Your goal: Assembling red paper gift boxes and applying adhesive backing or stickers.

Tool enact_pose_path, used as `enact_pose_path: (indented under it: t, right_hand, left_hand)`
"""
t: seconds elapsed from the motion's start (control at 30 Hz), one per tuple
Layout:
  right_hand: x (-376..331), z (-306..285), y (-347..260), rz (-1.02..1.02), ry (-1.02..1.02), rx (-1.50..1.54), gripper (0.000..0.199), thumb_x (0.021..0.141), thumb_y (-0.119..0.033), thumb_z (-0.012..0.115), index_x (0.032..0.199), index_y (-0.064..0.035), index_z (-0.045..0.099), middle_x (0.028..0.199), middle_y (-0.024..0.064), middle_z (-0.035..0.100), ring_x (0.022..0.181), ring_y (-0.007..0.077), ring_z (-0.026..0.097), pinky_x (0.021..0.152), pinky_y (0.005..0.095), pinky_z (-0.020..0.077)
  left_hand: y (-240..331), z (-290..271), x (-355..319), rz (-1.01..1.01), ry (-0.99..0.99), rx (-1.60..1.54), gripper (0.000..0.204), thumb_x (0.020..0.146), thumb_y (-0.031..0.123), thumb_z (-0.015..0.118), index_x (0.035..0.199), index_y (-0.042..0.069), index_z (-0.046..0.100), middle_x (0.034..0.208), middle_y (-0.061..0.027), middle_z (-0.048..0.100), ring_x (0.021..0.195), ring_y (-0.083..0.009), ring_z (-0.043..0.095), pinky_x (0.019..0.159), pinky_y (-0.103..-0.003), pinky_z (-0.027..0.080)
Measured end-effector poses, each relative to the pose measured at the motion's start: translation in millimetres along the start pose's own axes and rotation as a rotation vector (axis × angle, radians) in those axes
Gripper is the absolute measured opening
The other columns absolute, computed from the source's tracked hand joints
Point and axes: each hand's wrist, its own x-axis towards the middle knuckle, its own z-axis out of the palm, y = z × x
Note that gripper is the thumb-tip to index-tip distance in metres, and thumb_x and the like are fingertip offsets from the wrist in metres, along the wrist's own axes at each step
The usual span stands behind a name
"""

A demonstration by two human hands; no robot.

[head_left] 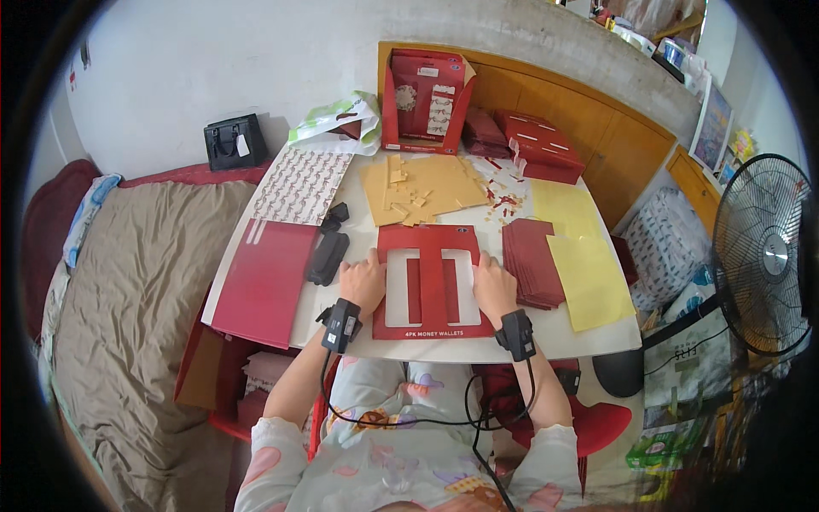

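Observation:
A flat red card package (439,286) with two cut-out windows lies on the white table in front of me. Through the windows I see white tabletop and dark red strips. My left hand (364,282) grips its left edge, the fingers curled in. On the opposite edge my right hand (495,286) is closed in the same way. Black oblong objects (328,258) lie just left of my left hand. Close beside my right hand is a stack of dark red wallets (531,264). What is under my fingertips is hidden.
Dark red sheets (264,282) and a patterned sheet (303,183) cover the table's left side. Yellow sheets (593,286) lie at right. Behind are tan cardboard (435,179) with scraps, an upright red box (418,128) and another red box (546,145). A fan (763,252) stands far right.

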Motion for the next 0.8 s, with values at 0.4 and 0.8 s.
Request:
enact_pose_path:
  t: [0.4,0.8]
  right_hand:
    - [-84,-39,-17,-0.707,0.031,0.292,0.035,0.072,-0.012,0.067,0.106,-0.0035,0.061,0.1,0.0067,0.055,0.094,0.0242,0.054,0.082,0.0364,0.0446]
    - [-92,-34,-14,-0.682,0.088,0.311,0.031,0.073,-0.006,0.062,0.103,-0.0054,0.064,0.103,0.0079,0.057,0.098,0.0241,0.055,0.087,0.0378,0.0466]
  left_hand:
    - [25,-27,-54,0.835,-0.147,-0.085,0.065,0.089,0.038,0.05,0.141,0.006,0.028,0.147,-0.0141,0.023,0.137,-0.0316,0.019,0.108,-0.052,0.017]
    - [40,-20,-54,0.857,-0.047,-0.02,0.059,0.085,0.038,0.052,0.136,0.012,0.038,0.138,-0.0186,0.034,0.128,-0.0342,0.032,0.107,-0.053,0.02]
